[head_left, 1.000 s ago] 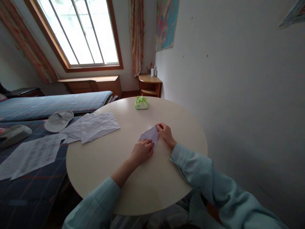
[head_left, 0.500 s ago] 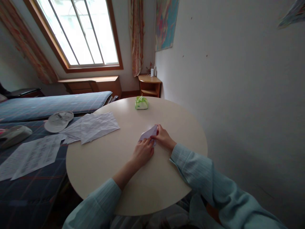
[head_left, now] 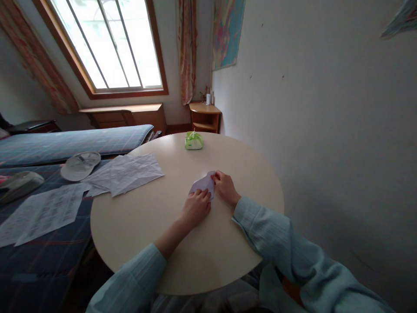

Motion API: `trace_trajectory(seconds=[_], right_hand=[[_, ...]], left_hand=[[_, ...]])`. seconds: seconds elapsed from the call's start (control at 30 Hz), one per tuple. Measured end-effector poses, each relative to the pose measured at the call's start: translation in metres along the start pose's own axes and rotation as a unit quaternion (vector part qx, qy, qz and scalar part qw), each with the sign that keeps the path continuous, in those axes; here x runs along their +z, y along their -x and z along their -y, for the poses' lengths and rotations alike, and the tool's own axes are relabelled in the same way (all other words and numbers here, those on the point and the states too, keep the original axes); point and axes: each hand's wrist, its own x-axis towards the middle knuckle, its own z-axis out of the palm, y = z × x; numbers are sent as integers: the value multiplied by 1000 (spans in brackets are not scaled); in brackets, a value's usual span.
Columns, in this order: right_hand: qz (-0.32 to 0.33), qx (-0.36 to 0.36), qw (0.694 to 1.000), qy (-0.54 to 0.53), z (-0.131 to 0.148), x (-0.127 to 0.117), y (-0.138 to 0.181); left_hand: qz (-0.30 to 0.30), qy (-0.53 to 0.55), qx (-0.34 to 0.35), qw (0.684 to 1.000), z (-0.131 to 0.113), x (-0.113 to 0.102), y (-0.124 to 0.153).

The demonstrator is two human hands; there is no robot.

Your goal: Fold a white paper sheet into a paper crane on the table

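One angular fold of pale paper [head_left: 202, 182] lies on the smooth round table [head_left: 182, 256]. The left hand [head_left: 196, 206] presses its near edge, fingers slightly spread, hiding that part; the right hand [head_left: 225, 187] pinches its far right corner, the thumb hard to make out. Left of the fingers are creased sheets [head_left: 137, 174]; beyond, a crinkly green packet [head_left: 193, 141].

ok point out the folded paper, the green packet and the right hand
Folded paper [head_left: 203, 183]: head view, its upper face.
Green packet [head_left: 193, 142]: head view, its front.
Right hand [head_left: 226, 187]: head view, its back.
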Motion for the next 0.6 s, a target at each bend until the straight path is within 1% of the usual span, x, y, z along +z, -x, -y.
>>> trace_trajectory(seconds=[0.4,0.5,0.6], right_hand=[[-11,11,1000,6,4,-2,-1],[0,13,999,32,5,-1,0],[32,7,998,50,6,0,2]], left_hand=[[-1,-5,5,1000,1,2,1],[1,-6,-3,1000,0,0,1],[-1,-7,-22,1000,-1,-1,1]])
